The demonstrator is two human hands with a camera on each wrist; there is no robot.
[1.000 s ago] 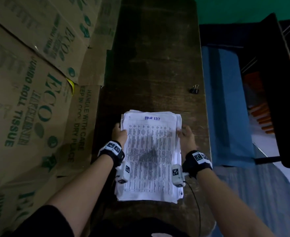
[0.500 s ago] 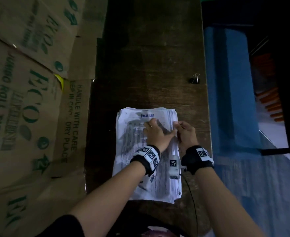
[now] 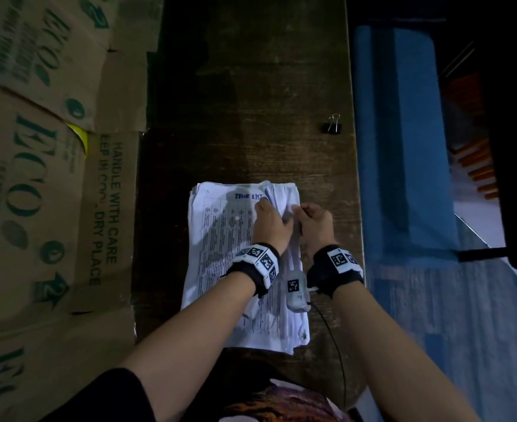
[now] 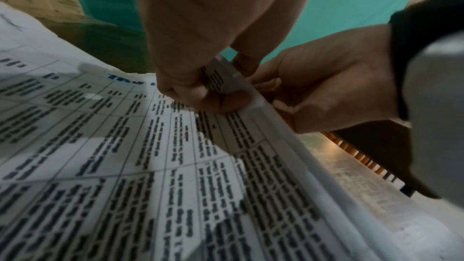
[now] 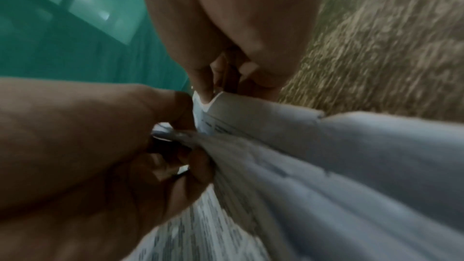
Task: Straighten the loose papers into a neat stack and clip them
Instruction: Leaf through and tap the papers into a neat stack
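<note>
A stack of printed white papers (image 3: 220, 254) lies lengthwise on the dark wooden table (image 3: 251, 102). My left hand (image 3: 270, 220) has crossed over the sheets and pinches the top pages (image 4: 220, 80) at their right edge, lifting them. My right hand (image 3: 313, 220) pinches the same raised edge (image 5: 226, 118) from the right side. The lifted pages curl up near the top right corner. A black binder clip (image 3: 332, 125) sits apart, farther away near the table's right edge.
Flattened cardboard boxes (image 3: 47, 178) with green print line the left side, close against the table. A blue mat (image 3: 403, 147) lies on the floor to the right. A cable (image 3: 333, 339) trails from my right wrist across the near table edge.
My left hand left the stack's left edge, crossed to the right edge, and now pinches the top pages beside my right hand. The right edge has risen off the stack.
</note>
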